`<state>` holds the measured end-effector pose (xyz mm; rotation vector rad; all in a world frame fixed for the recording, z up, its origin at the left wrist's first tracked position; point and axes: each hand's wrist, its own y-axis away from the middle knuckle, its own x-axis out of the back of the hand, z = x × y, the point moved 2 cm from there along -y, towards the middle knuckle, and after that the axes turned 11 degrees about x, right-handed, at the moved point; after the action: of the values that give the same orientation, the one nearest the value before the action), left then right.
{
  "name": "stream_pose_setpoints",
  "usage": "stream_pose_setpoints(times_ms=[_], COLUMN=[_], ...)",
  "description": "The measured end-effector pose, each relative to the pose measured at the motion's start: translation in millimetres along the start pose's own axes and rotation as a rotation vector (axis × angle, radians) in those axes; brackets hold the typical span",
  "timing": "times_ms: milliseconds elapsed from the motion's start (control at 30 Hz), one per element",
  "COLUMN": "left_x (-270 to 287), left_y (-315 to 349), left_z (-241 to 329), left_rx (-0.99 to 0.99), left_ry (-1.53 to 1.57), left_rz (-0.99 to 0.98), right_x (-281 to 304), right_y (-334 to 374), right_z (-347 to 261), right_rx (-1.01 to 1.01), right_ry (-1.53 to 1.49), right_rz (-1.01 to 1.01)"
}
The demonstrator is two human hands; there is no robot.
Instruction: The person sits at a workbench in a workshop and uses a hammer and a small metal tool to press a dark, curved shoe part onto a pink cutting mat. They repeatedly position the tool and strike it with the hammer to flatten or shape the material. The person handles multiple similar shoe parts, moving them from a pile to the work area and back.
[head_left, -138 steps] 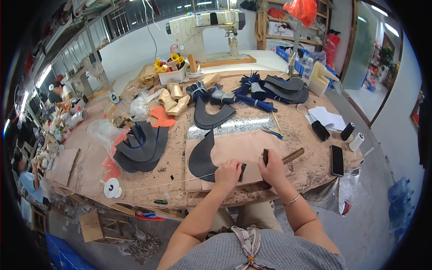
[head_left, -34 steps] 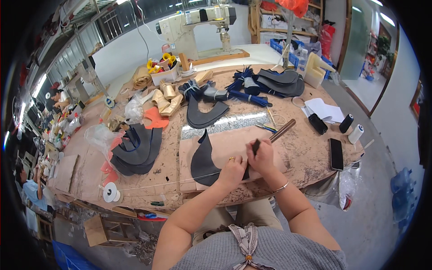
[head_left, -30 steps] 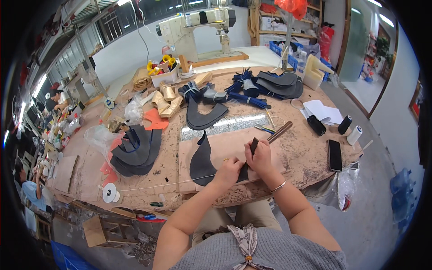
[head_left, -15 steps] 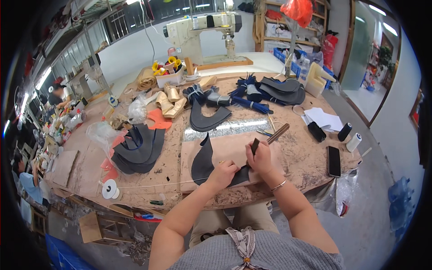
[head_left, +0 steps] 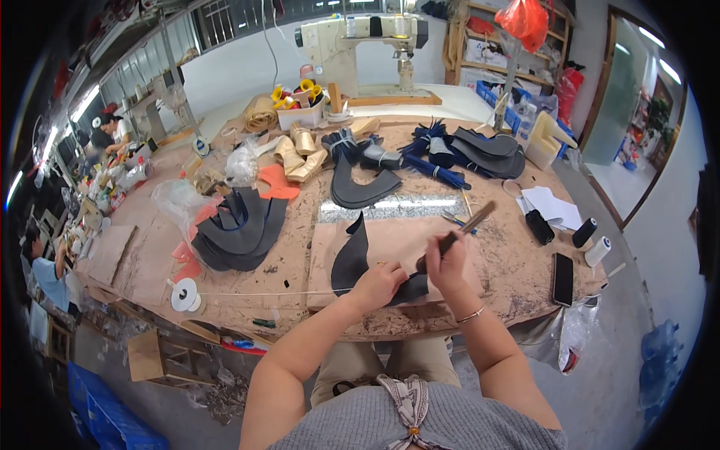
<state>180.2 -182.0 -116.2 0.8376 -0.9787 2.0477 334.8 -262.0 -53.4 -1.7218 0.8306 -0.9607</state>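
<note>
A curved dark grey piece of material lies on the pale work board in front of me, partly under my hands. My left hand is closed, its thumb and fingers pinched at the edge of that piece. A thin white cord runs from a white reel on the left to this hand. Just right of it, my right hand grips a brown stick-like tool, which slants up to the right, with a dark end below the fingers. Its exact kind is unclear.
More dark grey curved pieces are stacked at left. Behind the board stand gold shoe parts, blue bundles and a sewing machine. A phone, thread spools and papers lie at right.
The view has shifted, moving the table contents right and slightly up at the back. My right hand has turned the tool, whose dark end now points lower. My left hand keeps its pinch.
</note>
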Motion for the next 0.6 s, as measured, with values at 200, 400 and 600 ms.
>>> stream_pose_setpoints(times_ms=[200, 400, 600], left_x=[8, 6, 9], left_y=[7, 9, 6], left_z=[0, 1, 2], left_rx=[-0.030, -0.028, -0.034], left_ry=[-0.001, -0.101, -0.185], left_rz=[0.011, 0.034, 0.080], right_x=[-2, -11, -16], right_y=[0, 10, 6], right_z=[25, 4, -3], right_rx=[0.113, 0.013, 0.065], right_ry=[0.138, -0.053, 0.069], right_rz=[-0.229, -0.212, -0.144])
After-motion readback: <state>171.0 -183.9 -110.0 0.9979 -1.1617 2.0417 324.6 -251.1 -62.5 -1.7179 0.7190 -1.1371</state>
